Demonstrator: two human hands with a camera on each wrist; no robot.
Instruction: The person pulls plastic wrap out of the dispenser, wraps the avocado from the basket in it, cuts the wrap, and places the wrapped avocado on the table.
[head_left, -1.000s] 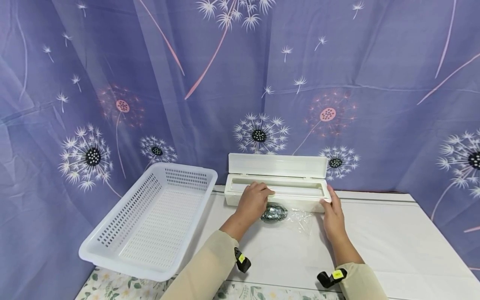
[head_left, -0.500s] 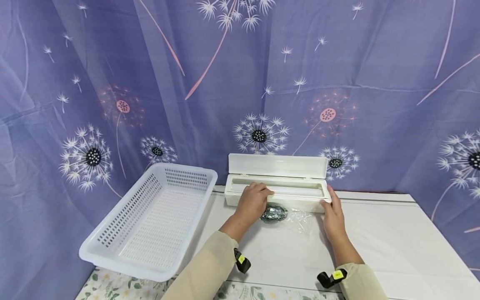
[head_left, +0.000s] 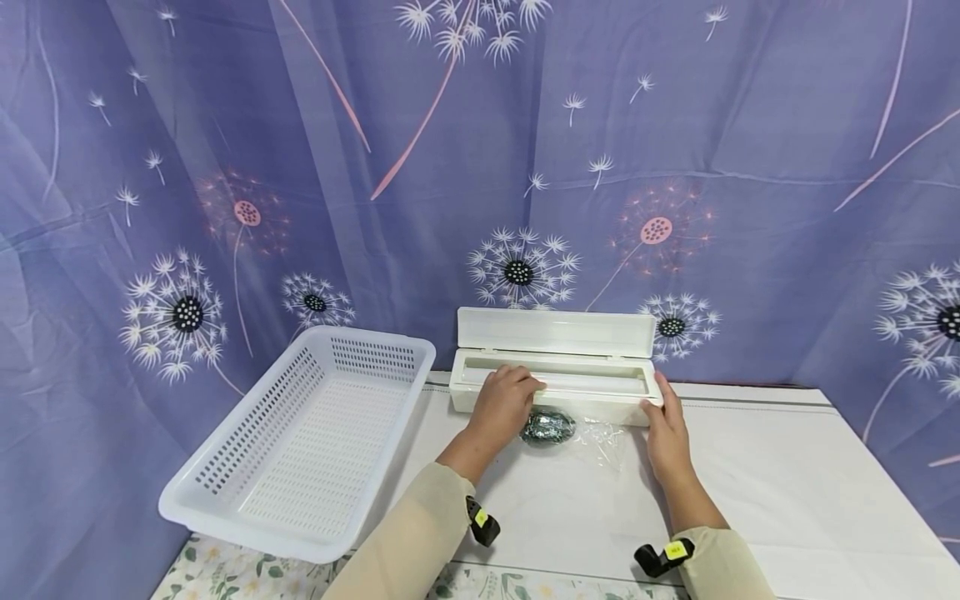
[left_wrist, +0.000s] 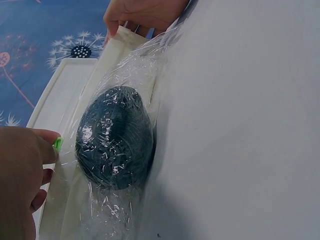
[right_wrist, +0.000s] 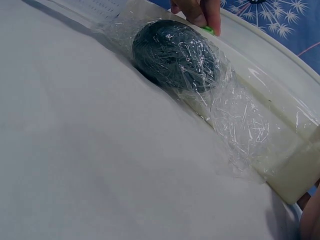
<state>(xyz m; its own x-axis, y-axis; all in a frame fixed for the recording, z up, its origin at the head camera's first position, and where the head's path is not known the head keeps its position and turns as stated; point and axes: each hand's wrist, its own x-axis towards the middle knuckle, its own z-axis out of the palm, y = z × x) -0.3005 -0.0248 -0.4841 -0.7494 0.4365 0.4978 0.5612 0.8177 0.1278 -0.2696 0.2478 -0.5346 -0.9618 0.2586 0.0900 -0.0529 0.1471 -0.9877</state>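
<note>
A long white cling film dispenser stands at the back of the table with its lid raised and a white roll inside. My left hand pinches a small green slide cutter on its front rim. At the right end, my right hand grips the box's corner, thumb in front and fingers behind. Against the box's front lies a dark green oval thing, wrapped in clear cling film. Loose film spreads to both sides of it. Its exact kind is hidden under the wrap.
A white perforated plastic basket stands to the left of the dispenser. White sheeting covers the tabletop, with a floral cloth showing along the front. A purple dandelion-print curtain hangs close behind.
My left hand has shifted very slightly left along the dispenser's front rim. The right hand, box and wrapped oval thing look unmoved.
</note>
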